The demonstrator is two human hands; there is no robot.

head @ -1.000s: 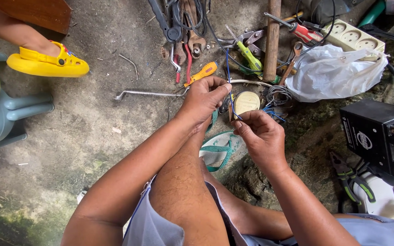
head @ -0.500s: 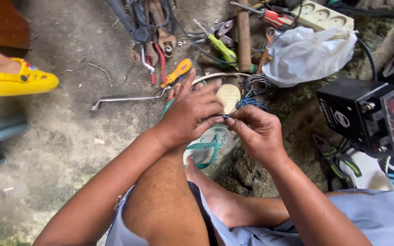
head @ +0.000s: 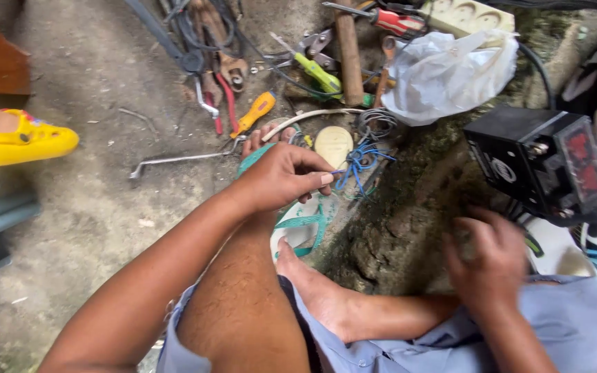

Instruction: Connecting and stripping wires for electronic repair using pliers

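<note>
Now your left hand (head: 281,179) is pinched shut on the blue wires (head: 357,166), thumb and forefinger clamped on a strand just at nine o'clock of the tangle, over your sandalled foot. Your right hand (head: 492,259) sits well apart at four o'clock, blurred, fingers curled loosely near your trouser leg; you cannot tell whether it holds anything. At twelve o'clock of the wires lies a pale oval disc (head: 333,145), touching them. At one o'clock a white plastic bag (head: 447,72) sits bunched and knotted, its contents hidden. At three o'clock stands a black box-shaped meter (head: 537,162) with red panels on its side face and a round white label on the near face. Up at eleven o'clock a yellow-handled screwdriver (head: 257,110) lies on the concrete floor (head: 91,221), among pliers and cables.
</note>
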